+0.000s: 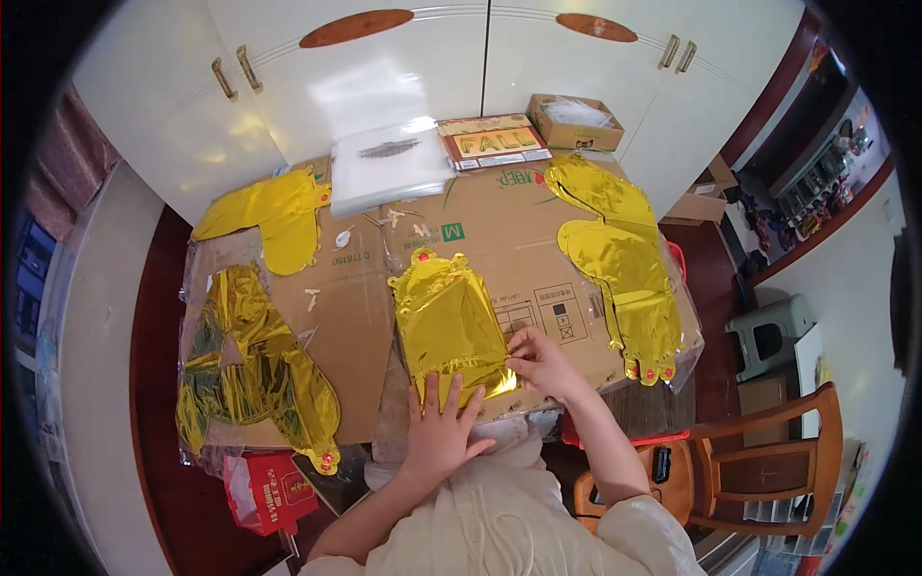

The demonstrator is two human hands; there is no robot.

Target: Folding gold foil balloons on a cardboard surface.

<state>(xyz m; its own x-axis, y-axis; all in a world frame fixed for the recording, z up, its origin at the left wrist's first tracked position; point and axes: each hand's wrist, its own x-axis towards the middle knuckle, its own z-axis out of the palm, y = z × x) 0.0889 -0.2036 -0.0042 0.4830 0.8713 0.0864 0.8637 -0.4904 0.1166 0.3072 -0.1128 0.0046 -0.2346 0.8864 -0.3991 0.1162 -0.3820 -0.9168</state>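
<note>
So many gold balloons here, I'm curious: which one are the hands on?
The middle balloon; both the left hand and right hand press its near edge. The others lie untouched.

White cupboard doors [384, 77] with brass handles and brown oval insets stand behind the cardboard-covered surface [499, 230], catching soft daylight glare. Dark red-brown floor [154, 403] runs left of the surface; right of it stand a wooden chair [768, 461] and a grey stool [768, 336].
</note>
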